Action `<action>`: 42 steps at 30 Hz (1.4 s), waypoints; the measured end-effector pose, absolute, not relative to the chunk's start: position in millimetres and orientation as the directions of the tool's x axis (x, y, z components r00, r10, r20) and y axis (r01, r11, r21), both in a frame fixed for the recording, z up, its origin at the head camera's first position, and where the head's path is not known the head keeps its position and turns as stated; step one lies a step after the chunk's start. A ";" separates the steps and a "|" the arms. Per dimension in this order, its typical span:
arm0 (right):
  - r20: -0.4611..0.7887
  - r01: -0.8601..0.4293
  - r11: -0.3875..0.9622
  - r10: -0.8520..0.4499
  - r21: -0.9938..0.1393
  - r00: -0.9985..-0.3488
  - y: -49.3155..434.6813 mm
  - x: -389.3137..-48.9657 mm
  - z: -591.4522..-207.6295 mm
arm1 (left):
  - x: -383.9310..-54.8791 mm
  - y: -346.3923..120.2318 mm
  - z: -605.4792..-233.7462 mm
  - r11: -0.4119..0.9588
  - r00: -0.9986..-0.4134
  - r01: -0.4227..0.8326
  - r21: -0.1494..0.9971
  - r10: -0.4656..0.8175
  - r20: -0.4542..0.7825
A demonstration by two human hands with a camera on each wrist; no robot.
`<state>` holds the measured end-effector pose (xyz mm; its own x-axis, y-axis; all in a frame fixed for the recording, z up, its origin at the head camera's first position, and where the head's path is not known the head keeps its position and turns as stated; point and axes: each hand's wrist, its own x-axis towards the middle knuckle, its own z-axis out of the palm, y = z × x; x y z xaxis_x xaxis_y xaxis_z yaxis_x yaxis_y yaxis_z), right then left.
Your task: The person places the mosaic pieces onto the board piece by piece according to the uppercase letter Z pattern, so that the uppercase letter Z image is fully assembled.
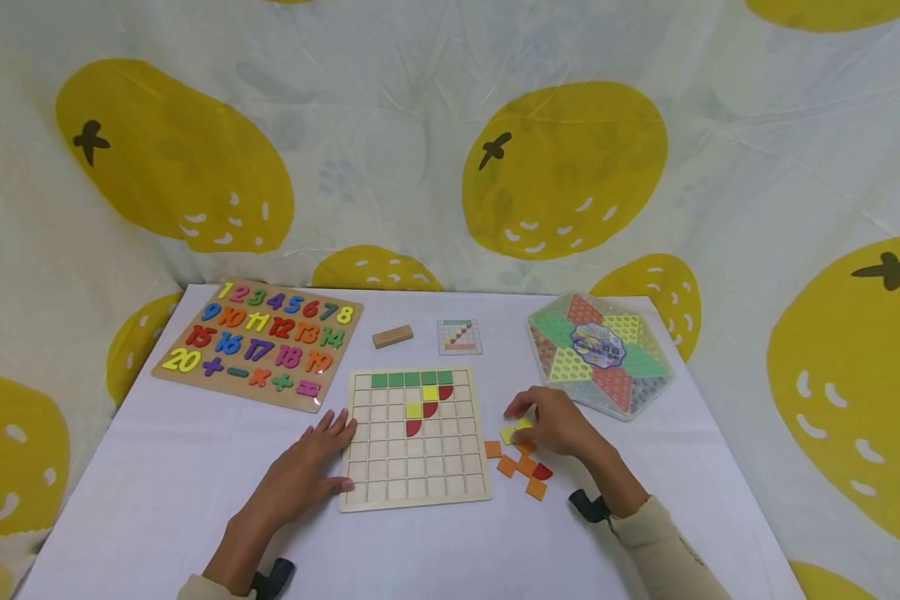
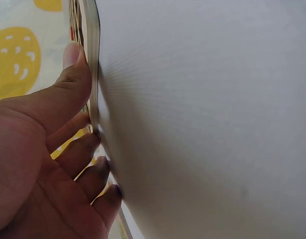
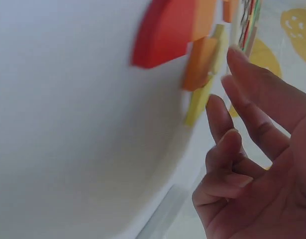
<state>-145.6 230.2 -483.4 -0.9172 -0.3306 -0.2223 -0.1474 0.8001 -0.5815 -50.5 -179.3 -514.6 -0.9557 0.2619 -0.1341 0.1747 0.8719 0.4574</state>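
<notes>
A wooden grid board point(image 1: 386, 492) lies flat on the table. Along its top runs a row of green square tiles point(image 1: 412, 379). Below them, yellow square tiles point(image 1: 414, 410) and red quarter-circle tiles point(image 1: 414, 427) step down to the left. My left hand point(image 1: 300, 467) rests at the board's left side, fingers extended, with the thumb point(image 2: 73, 59) against its edge. To the right of the board, my right hand point(image 1: 558, 423) hovers over loose yellow tiles point(image 1: 507, 435). In the right wrist view its thumb and forefinger are apart beside a yellow tile point(image 3: 197, 104), with other fingers bent.
Loose orange square tiles point(image 1: 536, 488) and one red quarter-circle point(image 1: 543, 472) lie below my right hand. A number puzzle board point(image 1: 232, 387) sits back left. Behind the grid board are a wooden block point(image 1: 393, 336) and a pattern card point(image 1: 460, 337). A hexagonal star-patterned game board point(image 1: 600, 354) lies back right.
</notes>
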 end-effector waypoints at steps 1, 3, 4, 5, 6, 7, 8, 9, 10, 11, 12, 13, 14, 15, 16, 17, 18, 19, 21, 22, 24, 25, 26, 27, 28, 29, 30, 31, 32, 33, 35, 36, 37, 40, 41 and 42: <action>-0.231 -0.146 0.801 -0.333 -0.580 -0.914 231.9 -145.3 -484.7 | -50.6 -179.3 -514.6 0.872 -0.956 0.172 0.458 0.260 -0.136; -0.238 -0.146 0.802 -0.337 -0.580 -0.911 233.9 -145.6 -487.1 | -50.8 -179.6 -515.3 0.873 -0.955 0.173 0.457 0.262 -0.139; -0.239 -0.146 0.801 -0.339 -0.580 -0.910 234.5 -145.9 -488.3 | -51.0 -179.5 -515.6 0.872 -0.954 0.176 0.457 0.265 -0.138; -0.239 -0.145 0.799 -0.339 -0.583 -0.910 234.6 -146.2 -489.2 | -51.2 -179.4 -515.7 0.872 -0.955 0.174 0.457 0.263 -0.140; -0.237 -0.145 0.797 -0.340 -0.586 -0.910 234.5 -146.6 -489.7 | -51.3 -179.2 -515.8 0.872 -0.954 0.174 0.457 0.264 -0.140; -0.231 -0.151 0.794 -0.345 -0.589 -0.910 234.6 -147.1 -490.5 | -51.3 -179.2 -516.0 0.872 -0.954 0.174 0.457 0.264 -0.141; -0.228 -0.155 0.791 -0.349 -0.592 -0.909 234.3 -147.6 -491.3 | -51.3 -179.2 -516.3 0.872 -0.954 0.179 0.456 0.267 -0.137; -0.224 -0.161 0.789 -0.354 -0.594 -0.908 233.9 -147.9 -491.9 | -51.4 -179.1 -516.8 0.872 -0.954 0.179 0.456 0.267 -0.137; -0.222 -0.164 0.785 -0.358 -0.597 -0.907 233.5 -148.4 -492.6 | -51.4 -179.0 -517.1 0.872 -0.954 0.177 0.457 0.266 -0.139; -0.220 -0.166 0.781 -0.362 -0.602 -0.906 232.9 -148.8 -493.2 | -51.3 -178.9 -517.3 0.872 -0.954 0.176 0.457 0.266 -0.139; -0.216 -0.168 0.777 -0.364 -0.606 -0.906 232.3 -149.4 -494.0 | -51.4 -178.9 -517.8 0.871 -0.954 0.177 0.457 0.267 -0.138; -0.213 -0.166 0.774 -0.363 -0.611 -0.907 231.5 -149.8 -494.7 | -51.2 -178.9 -517.8 0.870 -0.954 0.179 0.459 0.268 -0.136; -0.214 -0.154 0.770 -0.355 -0.619 -0.910 230.3 -150.2 -495.2 | -51.3 -178.8 -517.8 0.869 -0.954 0.180 0.460 0.269 -0.135; -0.206 -0.151 0.764 -0.350 -0.628 -0.914 229.2 -150.7 -495.6 | -51.3 -178.6 -517.7 0.870 -0.954 0.177 0.460 0.267 -0.139; -0.193 -0.152 0.754 -0.348 -0.639 -0.917 227.8 -151.1 -495.7 | -51.2 -178.2 -517.4 0.870 -0.954 0.174 0.462 0.266 -0.141; -0.180 -0.154 0.744 -0.348 -0.651 -0.920 226.1 -151.6 -495.6 | -51.2 -178.2 -517.4 0.870 -0.954 0.173 0.462 0.265 -0.141; -0.167 -0.153 0.733 -0.344 -0.663 -0.924 223.9 -151.8 -495.0 | -51.2 -178.1 -517.6 0.871 -0.954 0.170 0.461 0.263 -0.144; -0.152 -0.157 0.719 -0.345 -0.677 -0.926 221.5 -152.1 -494.0 | -51.3 -178.0 -517.8 0.871 -0.954 0.169 0.460 0.261 -0.145; -0.125 -0.166 0.694 -0.349 -0.701 -0.929 215.4 -152.5 -491.5 | -51.2 -177.8 -518.9 0.874 -0.954 0.166 0.457 0.259 -0.149; -0.116 -0.170 0.684 -0.351 -0.709 -0.929 211.7 -152.7 -490.1 | -51.1 -177.8 -519.5 0.874 -0.955 0.165 0.458 0.258 -0.149; -0.110 -0.167 0.674 -0.347 -0.720 -0.931 203.1 -152.7 -487.7 | -51.0 -178.0 -520.1 0.874 -0.955 0.166 0.457 0.258 -0.146; -0.105 -0.169 0.670 -0.348 -0.723 -0.932 198.6 -152.7 -487.1 | -50.8 -178.0 -520.2 0.873 -0.955 0.167 0.458 0.258 -0.144; -0.102 -0.171 0.669 -0.348 -0.724 -0.932 193.6 -152.9 -487.1 | -50.6 -178.1 -520.0 0.872 -0.955 0.167 0.459 0.258 -0.143; -0.097 -0.175 0.667 -0.350 -0.725 -0.932 188.5 -152.8 -487.1 | -50.6 -178.2 -520.0 0.872 -0.956 0.167 0.460 0.258 -0.141; -0.094 -0.179 0.663 -0.354 -0.727 -0.931 183.2 -152.6 -487.0 | -50.5 -178.2 -519.9 0.872 -0.956 0.167 0.461 0.257 -0.140; -0.092 -0.182 0.658 -0.359 -0.730 -0.929 177.7 -152.3 -487.1 | -50.4 -178.2 -519.6 0.872 -0.956 0.165 0.461 0.256 -0.141; -0.087 -0.190 0.652 -0.368 -0.734 -0.926 172.3 -152.3 -487.4 | -50.4 -178.1 -519.3 0.872 -0.956 0.165 0.460 0.255 -0.141; -0.083 -0.198 0.648 -0.377 -0.736 -0.923 166.9 -152.1 -487.5 | -50.5 -178.0 -519.1 0.873 -0.956 0.165 0.460 0.255 -0.142; -0.081 -0.205 0.642 -0.386 -0.738 -0.919 161.5 -152.0 -487.5 | -50.5 -177.9 -518.7 0.874 -0.956 0.165 0.458 0.255 -0.142; -0.081 -0.210 0.641 -0.394 -0.738 -0.916 156.1 -151.5 -487.2 | -50.7 -177.8 -518.3 0.875 -0.957 0.163 0.456 0.253 -0.144; -0.079 -0.227 0.644 -0.411 -0.731 -0.908 145.5 -151.3 -487.8 | -50.9 -177.4 -517.2 0.876 -0.957 0.160 0.455 0.251 -0.148; -0.079 -0.237 0.646 -0.421 -0.726 -0.904 140.3 -151.1 -488.1 | -51.0 -177.4 -516.9 0.876 -0.956 0.164 0.453 0.254 -0.144; -0.082 -0.244 0.650 -0.429 -0.720 -0.900 135.2 -150.7 -488.2 | -51.3 -177.3 -516.6 0.876 -0.957 0.162 0.453 0.252 -0.146; -0.083 -0.270 0.661 -0.451 -0.700 -0.889 120.0 -149.9 -489.7 | -51.3 -177.5 -515.2 0.875 -0.956 0.164 0.456 0.255 -0.146; -0.082 -0.278 0.662 -0.458 -0.696 -0.885 115.0 -149.6 -490.1 | -51.2 -177.7 -514.7 0.874 -0.956 0.165 0.456 0.256 -0.144; -0.080 -0.285 0.666 -0.461 -0.690 -0.884 110.0 -149.2 -490.4 | -51.3 -177.9 -514.5 0.874 -0.956 0.166 0.456 0.257 -0.144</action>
<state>-149.2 110.0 -490.4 -0.8838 -0.4609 -0.0801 -0.2845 0.6656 -0.6900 -51.3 -177.9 -514.5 -0.9556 0.2570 -0.1439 0.1664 0.8742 0.4562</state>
